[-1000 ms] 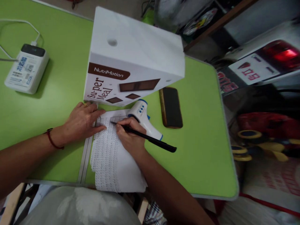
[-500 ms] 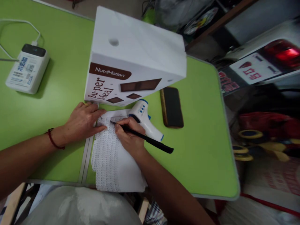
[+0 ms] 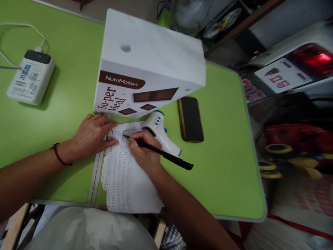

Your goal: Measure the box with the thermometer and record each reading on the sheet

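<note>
Between the fingers of my right hand [image 3: 145,149] is a black pen [image 3: 169,157], its tip on the upper part of the paper sheets [image 3: 119,180]. Columns of dense small handwriting cover their left side; the right side is blank. My left hand [image 3: 93,133] lies open, with thumb and forefinger apart at the sheets' upper left edge and the other fingertips by the base of a white box [image 3: 153,62]. Just beyond my right hand, a white and blue infrared thermometer [image 3: 162,133] lies across the top of the paper.
A phone [image 3: 191,119] in a brown case lies right of the thermometer. At the left stands a white power bank [image 3: 31,78] with cables plugged in. The green table [image 3: 221,173] has a metal seam under the left arm. A vehicle's red tail light [image 3: 312,59] is beyond.
The pen and my right hand have shifted very slightly to the right. My left hand and the things on the table stay in place.
</note>
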Available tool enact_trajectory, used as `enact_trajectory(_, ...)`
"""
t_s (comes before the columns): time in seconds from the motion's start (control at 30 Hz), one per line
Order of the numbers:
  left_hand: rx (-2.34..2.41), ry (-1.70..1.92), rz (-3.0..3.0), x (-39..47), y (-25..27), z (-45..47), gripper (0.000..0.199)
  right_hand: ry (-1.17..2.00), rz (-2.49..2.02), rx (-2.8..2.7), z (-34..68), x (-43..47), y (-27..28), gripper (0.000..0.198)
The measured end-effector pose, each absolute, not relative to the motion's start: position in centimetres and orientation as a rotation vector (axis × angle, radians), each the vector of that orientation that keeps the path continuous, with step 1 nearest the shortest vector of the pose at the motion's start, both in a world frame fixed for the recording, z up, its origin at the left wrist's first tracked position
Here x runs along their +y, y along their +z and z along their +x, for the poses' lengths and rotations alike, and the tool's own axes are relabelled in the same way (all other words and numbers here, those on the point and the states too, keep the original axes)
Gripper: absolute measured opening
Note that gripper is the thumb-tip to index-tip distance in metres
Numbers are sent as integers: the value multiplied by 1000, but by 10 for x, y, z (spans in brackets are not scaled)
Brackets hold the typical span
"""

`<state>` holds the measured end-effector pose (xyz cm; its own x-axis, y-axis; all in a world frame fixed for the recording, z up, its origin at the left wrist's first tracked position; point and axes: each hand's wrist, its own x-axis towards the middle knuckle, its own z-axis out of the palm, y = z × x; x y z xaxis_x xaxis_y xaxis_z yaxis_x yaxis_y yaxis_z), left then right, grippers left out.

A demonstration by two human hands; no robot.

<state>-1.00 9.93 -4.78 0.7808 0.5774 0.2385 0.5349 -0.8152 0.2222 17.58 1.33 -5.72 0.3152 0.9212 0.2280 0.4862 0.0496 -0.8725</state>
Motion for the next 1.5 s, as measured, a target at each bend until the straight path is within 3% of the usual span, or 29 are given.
enact_trajectory(1.5,896,458,2835,100,-47,-11,44,488,-1577,-1271,177,13,-59,10)
